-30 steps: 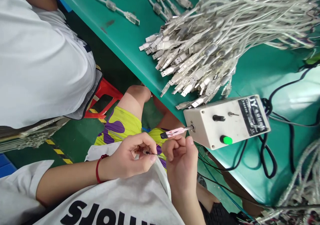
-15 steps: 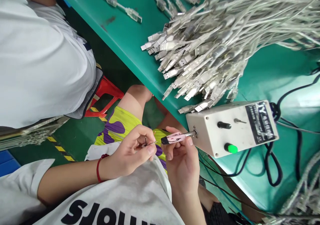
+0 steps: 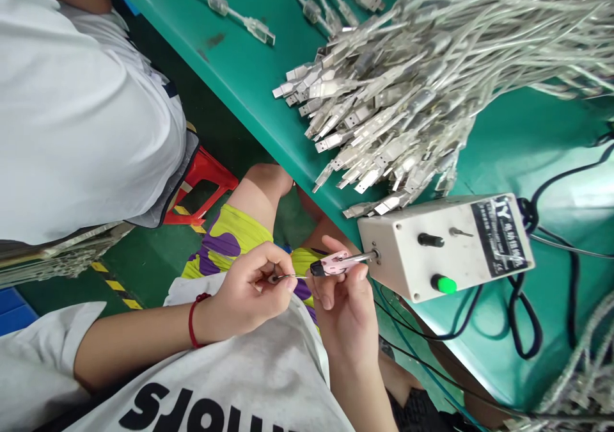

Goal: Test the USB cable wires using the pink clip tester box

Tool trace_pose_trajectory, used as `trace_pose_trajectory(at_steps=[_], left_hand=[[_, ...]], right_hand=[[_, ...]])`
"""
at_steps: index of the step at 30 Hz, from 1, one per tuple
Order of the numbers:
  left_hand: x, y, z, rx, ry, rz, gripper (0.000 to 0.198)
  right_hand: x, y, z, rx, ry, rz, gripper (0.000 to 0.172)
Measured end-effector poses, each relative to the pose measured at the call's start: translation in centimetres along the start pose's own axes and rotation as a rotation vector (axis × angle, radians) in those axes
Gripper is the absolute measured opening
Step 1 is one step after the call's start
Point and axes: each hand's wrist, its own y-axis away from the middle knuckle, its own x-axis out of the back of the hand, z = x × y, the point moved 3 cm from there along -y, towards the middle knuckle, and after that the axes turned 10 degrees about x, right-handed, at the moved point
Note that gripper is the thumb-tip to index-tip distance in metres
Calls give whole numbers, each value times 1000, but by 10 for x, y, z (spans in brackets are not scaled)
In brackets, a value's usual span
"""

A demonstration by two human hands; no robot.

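Note:
My left hand (image 3: 247, 291), with a red cord bracelet at the wrist, is closed in a pinch. A thin wire (image 3: 298, 277) sticks out from between its thumb and forefinger, pointing right. Close by, my right hand (image 3: 352, 317) has its fingers curled around a pink clip with a black tip (image 3: 336, 264), thumb below it and one finger stretched out behind. That clip sits on a metal shaft (image 3: 367, 256) coming out of a white control box (image 3: 446, 246). The wire's end lies just short of the black tip, beside my right fingertips. What else my left palm holds is mostly hidden.
A large bundle of clear USB cables (image 3: 374, 118) lies on the green table (image 3: 230, 80) beyond the box. The box has a green button (image 3: 446, 285) and black cords (image 3: 527, 329). A person in white (image 3: 86, 112) sits at left near a red stool (image 3: 206, 179).
The pink clip has turned on its shaft and shows a different side. My right hand has shifted slightly left, and the wire in my left hand now points straighter toward it.

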Motion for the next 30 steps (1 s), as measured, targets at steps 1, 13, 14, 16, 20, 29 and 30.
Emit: trace_pose_trajectory(at_steps=[1,13,14,16,20,29,30], left_hand=[[-1,-1,0,-1,-5,11,29],[-11,-11,-4,96,-14,18,27],[-12,-11,-4,99,-12,19,27],[-12,-11,-4,104,-2,20,25],[-13,-13,-5,105,16,17,21],[-14,-8,-6,111,1,35,23],[-13,-7,-6,116,2,34,25]], right_hand=[[0,0,1,-8,-62,6,47],[2,-6,7,-28,-114,-68,45],[3,-6,7,-27,-119,-75,45],[3,-6,7,-24,-128,-86,45],[6,-5,8,-31,-135,-98,44],[14,-1,6,-7,-7,-184,65],[19,4,2,20,90,-204,69]])
